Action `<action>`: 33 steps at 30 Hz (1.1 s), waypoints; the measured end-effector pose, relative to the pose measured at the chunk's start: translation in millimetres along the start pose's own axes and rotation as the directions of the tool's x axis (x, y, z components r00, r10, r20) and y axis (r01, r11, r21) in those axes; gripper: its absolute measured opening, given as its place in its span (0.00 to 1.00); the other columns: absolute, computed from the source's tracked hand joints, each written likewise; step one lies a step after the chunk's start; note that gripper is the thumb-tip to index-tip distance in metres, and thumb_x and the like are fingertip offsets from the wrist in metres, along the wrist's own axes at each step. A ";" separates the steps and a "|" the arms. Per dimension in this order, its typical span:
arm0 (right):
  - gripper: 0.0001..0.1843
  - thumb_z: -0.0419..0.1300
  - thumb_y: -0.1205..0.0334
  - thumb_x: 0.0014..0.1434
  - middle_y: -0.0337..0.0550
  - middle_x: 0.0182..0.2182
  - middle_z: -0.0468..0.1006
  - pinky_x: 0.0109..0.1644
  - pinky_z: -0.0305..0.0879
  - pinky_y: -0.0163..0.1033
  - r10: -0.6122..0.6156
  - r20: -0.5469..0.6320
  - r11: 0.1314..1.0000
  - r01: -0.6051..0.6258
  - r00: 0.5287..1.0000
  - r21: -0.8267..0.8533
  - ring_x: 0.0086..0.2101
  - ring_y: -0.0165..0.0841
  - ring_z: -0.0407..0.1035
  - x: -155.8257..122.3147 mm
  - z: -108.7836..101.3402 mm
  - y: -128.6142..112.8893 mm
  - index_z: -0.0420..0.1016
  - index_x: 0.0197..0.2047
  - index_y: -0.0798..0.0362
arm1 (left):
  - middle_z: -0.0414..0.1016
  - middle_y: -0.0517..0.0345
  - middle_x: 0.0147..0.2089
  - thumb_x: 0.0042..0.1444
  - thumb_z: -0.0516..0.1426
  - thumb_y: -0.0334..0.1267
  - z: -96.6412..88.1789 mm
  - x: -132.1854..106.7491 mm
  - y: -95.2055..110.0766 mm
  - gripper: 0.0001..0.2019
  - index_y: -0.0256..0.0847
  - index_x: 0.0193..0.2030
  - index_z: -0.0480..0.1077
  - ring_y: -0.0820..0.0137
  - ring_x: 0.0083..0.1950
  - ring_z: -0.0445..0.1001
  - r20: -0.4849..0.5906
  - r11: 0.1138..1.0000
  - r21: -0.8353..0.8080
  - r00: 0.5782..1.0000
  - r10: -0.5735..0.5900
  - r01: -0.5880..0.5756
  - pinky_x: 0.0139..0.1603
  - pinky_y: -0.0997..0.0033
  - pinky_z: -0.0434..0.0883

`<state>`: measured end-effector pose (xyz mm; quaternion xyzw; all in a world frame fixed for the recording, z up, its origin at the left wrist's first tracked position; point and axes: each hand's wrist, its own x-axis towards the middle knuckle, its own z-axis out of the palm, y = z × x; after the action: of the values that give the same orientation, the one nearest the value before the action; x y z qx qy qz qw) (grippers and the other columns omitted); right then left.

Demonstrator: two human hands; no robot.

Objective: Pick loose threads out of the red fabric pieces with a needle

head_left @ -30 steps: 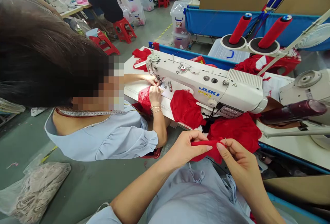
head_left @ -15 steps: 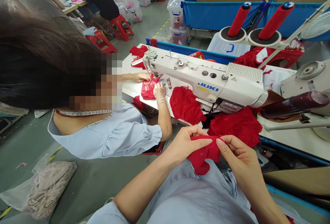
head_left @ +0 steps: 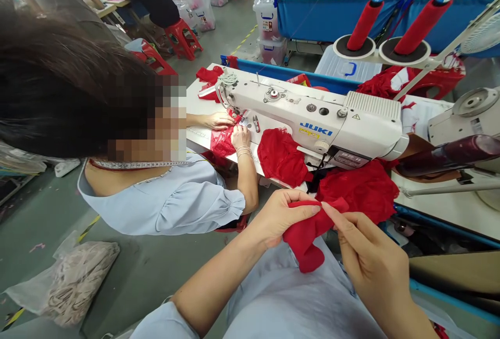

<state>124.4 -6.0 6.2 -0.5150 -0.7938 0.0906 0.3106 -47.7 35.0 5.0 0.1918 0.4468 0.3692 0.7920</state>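
Over my lap I hold a small piece of red fabric [head_left: 302, 240], its lower part hanging loose. My left hand [head_left: 279, 216] grips the fabric's upper edge, thumb on top. At the same edge, my right hand [head_left: 367, 255] has a fingertip pressed on the fabric close to my left thumb; its other fingers are bent and partly hidden. A corner of the fabric sticks out beyond that fingertip. Just beyond my hands, a red fabric heap [head_left: 355, 188] lies by the sewing machine [head_left: 312, 120].
To my left sits a co-worker in a light blue top [head_left: 164, 198], hands on red lace [head_left: 222, 142] by the needle. Another red heap [head_left: 283, 157] lies on the machine table. Red thread cones [head_left: 365, 24] stand at upper right. A bag of beige material [head_left: 82, 281] rests on the floor.
My right hand has shifted its hold, its fingertip moving left along the fabric edge toward my left thumb. My left hand keeps its grip. The co-worker's lace has moved slightly.
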 end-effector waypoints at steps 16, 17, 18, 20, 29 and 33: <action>0.23 0.51 0.77 0.63 0.40 0.33 0.78 0.31 0.63 0.30 -0.063 0.021 0.995 0.065 0.998 -0.077 0.27 0.25 0.71 -0.3 -0.8 1.2 0.73 0.57 0.54 | 0.75 0.59 0.26 0.39 0.71 0.44 2.0 -5.3 0.2 0.16 0.34 0.29 0.77 0.76 0.26 0.70 -0.008 0.996 0.076 0.999 0.053 -0.052 0.28 0.77 0.64; 0.23 0.51 0.77 0.63 0.40 0.33 0.78 0.31 0.63 0.30 -0.066 0.021 0.994 0.067 0.998 -0.089 0.27 0.25 0.71 -0.1 -0.9 1.4 0.73 0.57 0.53 | 0.75 0.60 0.26 0.40 0.71 0.44 2.7 -5.4 0.7 0.16 0.34 0.29 0.77 0.76 0.26 0.70 -0.006 0.995 0.081 0.998 0.060 -0.060 0.28 0.77 0.64; 0.23 0.51 0.77 0.63 0.39 0.33 0.78 0.30 0.62 0.30 -0.067 0.019 0.992 0.068 0.998 -0.102 0.27 0.25 0.72 0.2 -0.9 1.4 0.73 0.57 0.52 | 0.75 0.60 0.26 0.40 0.71 0.44 3.4 -5.6 1.3 0.16 0.34 0.29 0.77 0.77 0.26 0.69 -0.005 0.994 0.086 0.998 0.068 -0.067 0.28 0.77 0.64; 0.23 0.51 0.76 0.63 0.39 0.33 0.78 0.30 0.62 0.30 -0.065 0.011 0.992 0.066 0.998 -0.111 0.27 0.26 0.72 1.1 -0.7 1.2 0.73 0.57 0.51 | 0.74 0.61 0.24 0.42 0.70 0.44 4.8 -6.3 2.3 0.15 0.34 0.28 0.76 0.77 0.25 0.68 -0.003 0.993 0.090 0.997 0.077 -0.076 0.27 0.78 0.63; 0.27 0.51 0.80 0.62 0.40 0.33 0.74 0.33 0.66 0.27 -0.075 0.002 0.986 0.073 0.997 0.148 0.28 0.24 0.70 5.8 0.1 2.8 0.69 0.61 0.50 | 0.75 0.61 0.24 0.39 0.71 0.42 5.4 -5.3 3.3 0.15 0.34 0.27 0.75 0.78 0.24 0.68 0.007 1.000 0.009 1.000 0.028 -0.028 0.26 0.79 0.63; 0.27 0.50 0.79 0.62 0.40 0.33 0.76 0.33 0.66 0.28 -0.070 0.024 0.993 0.067 0.997 0.096 0.27 0.24 0.71 4.4 -0.9 4.9 0.70 0.61 0.50 | 0.75 0.61 0.24 0.39 0.71 0.43 5.5 -3.8 3.6 0.15 0.34 0.27 0.75 0.78 0.24 0.69 0.001 1.000 0.015 1.000 0.017 -0.017 0.26 0.79 0.63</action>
<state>127.5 -0.1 6.3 -0.4709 -0.8099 0.1245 0.3267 -45.8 34.6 12.4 0.2017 0.4478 0.3725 0.7874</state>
